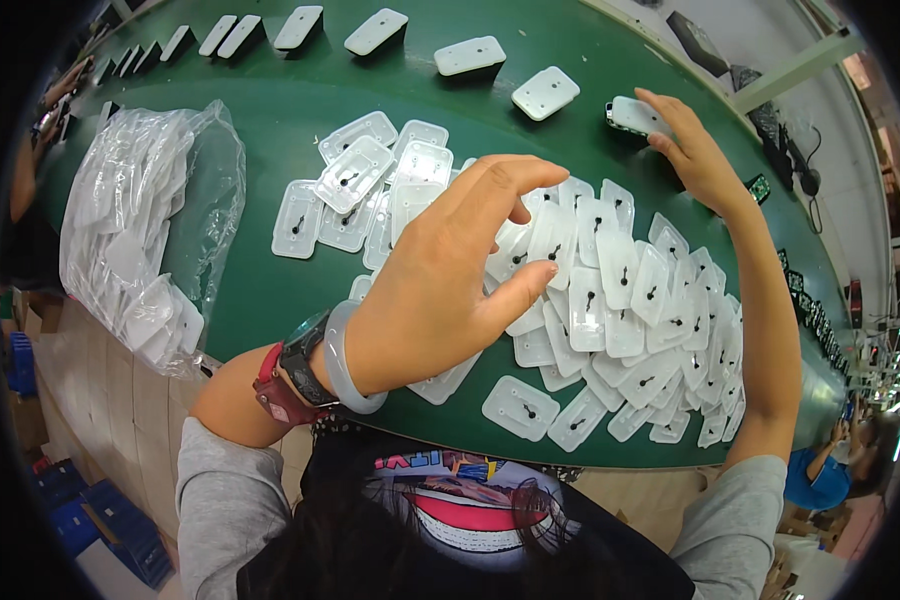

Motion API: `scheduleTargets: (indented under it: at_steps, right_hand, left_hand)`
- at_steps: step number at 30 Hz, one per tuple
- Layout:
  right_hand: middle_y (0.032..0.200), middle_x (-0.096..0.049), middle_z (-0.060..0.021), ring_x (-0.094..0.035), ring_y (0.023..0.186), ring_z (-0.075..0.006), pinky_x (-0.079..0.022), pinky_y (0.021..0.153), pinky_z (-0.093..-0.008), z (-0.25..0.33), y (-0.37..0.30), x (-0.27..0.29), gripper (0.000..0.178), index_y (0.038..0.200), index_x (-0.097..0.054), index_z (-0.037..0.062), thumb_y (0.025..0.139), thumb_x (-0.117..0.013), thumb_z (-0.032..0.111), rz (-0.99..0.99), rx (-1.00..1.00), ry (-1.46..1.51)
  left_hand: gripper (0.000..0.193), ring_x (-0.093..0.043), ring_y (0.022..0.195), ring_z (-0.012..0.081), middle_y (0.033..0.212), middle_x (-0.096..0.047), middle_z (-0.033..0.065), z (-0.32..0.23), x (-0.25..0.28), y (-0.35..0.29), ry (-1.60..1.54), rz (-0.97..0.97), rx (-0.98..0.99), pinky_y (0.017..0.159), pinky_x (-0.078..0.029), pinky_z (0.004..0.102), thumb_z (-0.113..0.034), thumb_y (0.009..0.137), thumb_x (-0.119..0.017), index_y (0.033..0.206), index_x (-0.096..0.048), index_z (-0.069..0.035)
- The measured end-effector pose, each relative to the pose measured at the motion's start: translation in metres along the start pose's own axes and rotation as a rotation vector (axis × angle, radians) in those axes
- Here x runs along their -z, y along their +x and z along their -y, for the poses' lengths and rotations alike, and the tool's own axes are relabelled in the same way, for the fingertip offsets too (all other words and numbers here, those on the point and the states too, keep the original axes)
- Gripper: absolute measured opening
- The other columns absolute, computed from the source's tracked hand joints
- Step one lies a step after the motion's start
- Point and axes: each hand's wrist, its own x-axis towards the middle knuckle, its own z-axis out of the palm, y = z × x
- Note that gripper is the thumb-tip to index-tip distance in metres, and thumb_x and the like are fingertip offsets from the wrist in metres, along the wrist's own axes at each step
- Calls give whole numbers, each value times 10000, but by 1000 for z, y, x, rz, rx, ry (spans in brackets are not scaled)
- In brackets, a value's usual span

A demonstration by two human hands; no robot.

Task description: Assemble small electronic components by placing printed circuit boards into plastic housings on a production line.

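My left hand (440,270) hovers over a spread of translucent white plastic covers, its fingers curved and the thumb held apart, with nothing visible between them. Beneath it and to its right lies a heap of these covers (590,300), many with a small black piece inside. Farther off at the right, my right hand (695,150) has its fingers and thumb round the near end of a white-topped case (638,115). A bit of green circuit board shows along that case's left end. More covers (355,175) lie left of my left hand.
A curving row of white-topped black cases (470,57) runs along the far side of the green table (320,90). At the left sits a clear plastic bag (130,230) full of white covers. Green circuit boards (820,325) line the right edge. Other people's hands show at the far left.
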Motion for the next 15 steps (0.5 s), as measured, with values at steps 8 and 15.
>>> scheduleTargets:
  at_steps: [8,15]
  right_hand:
    - [1327,-456,0,-509,1067,-190,-401,918,-281,-20,18,-14,456,1359,-415,119,912,-470,51,123,-49,33]
    - [1319,-475,0,-496,1089,-177,-387,933,-284,-11,24,-4,466,1347,-441,129,892,-486,38,195,-129,64]
  left_hand:
    - [580,-545,883,172,1222,-505,93,3,-3,-2,-2,-4,-8,709,-468,257,22,706,-634,1258,-478,-67]
    - [575,-553,847,169,1222,-508,96,4,-3,-1,-18,-1,-25,693,-462,253,24,702,-629,1251,-482,-65]
